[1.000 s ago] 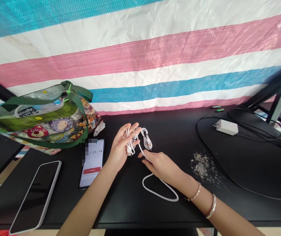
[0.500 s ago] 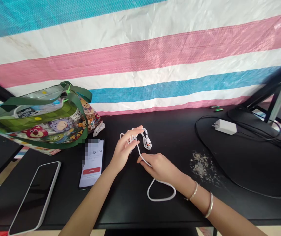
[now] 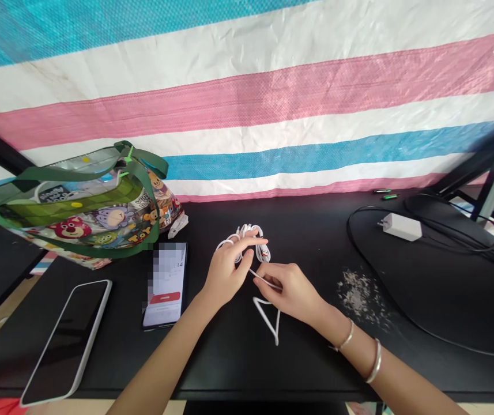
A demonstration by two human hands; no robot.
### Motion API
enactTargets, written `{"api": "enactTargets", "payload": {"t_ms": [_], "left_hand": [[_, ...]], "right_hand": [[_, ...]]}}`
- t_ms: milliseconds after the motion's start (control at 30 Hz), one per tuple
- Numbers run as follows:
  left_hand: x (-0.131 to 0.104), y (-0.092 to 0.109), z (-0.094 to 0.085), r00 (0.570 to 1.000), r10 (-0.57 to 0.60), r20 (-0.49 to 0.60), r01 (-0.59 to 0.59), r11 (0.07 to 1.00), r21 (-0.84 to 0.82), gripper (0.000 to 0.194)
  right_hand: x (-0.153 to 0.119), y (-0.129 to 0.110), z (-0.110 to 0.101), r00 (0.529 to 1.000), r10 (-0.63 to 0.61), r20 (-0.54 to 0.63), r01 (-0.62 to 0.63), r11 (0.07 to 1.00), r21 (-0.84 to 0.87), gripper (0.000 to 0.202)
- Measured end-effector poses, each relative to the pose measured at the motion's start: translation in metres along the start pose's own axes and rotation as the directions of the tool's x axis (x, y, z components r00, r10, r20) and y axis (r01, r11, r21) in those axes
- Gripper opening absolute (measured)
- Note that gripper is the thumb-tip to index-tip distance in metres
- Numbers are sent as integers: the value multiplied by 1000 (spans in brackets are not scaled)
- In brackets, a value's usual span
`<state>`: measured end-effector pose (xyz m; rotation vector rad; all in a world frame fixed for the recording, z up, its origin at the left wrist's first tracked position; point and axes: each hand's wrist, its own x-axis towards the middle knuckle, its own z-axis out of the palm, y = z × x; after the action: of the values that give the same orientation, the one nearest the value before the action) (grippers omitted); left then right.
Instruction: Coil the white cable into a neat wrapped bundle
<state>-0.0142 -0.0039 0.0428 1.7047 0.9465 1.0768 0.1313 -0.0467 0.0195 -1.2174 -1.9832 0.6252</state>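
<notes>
A white cable (image 3: 266, 316) runs between my two hands above the black table. My left hand (image 3: 232, 266) has loops of it wound around the fingers, with the thumb near the index finger. My right hand (image 3: 289, 286) pinches the cable between thumb and fingertips, just right of the left thumb. From there the cable hangs in a narrow bend below my right hand. Just behind my left fingers lies a bundled white cable (image 3: 263, 253) with a dark tie and a touch of orange at its plug.
Left are a lit phone (image 3: 166, 282), a larger dark-screened phone (image 3: 67, 343) and a cartoon-print bag (image 3: 112, 222). At right lie a pile of small debris (image 3: 361, 297), a white adapter (image 3: 401, 226), a black cable (image 3: 385, 288) and small green items (image 3: 389, 197).
My right hand has moved closer to the left thumb. More cable loops sit around my left fingers, and the hanging loop has narrowed into a sharper bend. The view has shifted slightly.
</notes>
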Motion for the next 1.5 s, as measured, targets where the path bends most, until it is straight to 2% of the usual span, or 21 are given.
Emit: {"api": "enactTargets", "payload": {"t_ms": [100,267,333,433,600,800,967,1333,1500], "left_hand": [[-2,-1,3,997,64,32,-67,992,106,31],[-5,-10,7,965,198,169,-243,918,314,33],[-6,-13,8,954,218,206,-278,899,338,37],[-7,-13,9,950,238,202,-294,899,324,41],[-9,-11,9,958,194,212,-259,902,346,42],[-10,-12,8,954,67,291,-156,942,296,45],[-9,-10,8,955,16,298,-101,957,272,44],[-5,-5,8,951,-9,310,-20,996,90,39],[-5,-3,9,943,-64,326,64,998,10,37]], "right_hand": [[0,0,-1,1000,-6,-27,7,999,36,25],[0,0,1,996,-18,-82,26,994,109,27],[0,1,1,996,4,-85,9,988,153,28],[2,3,-1,995,43,-84,-23,974,225,28],[2,5,-4,994,64,-83,-41,967,251,32],[1,4,-7,994,90,-57,-80,984,158,37],[1,6,-7,993,104,-61,-97,989,110,38],[3,11,-9,987,152,-43,-144,979,145,37],[4,12,-9,986,159,-42,-150,974,170,41]]}}
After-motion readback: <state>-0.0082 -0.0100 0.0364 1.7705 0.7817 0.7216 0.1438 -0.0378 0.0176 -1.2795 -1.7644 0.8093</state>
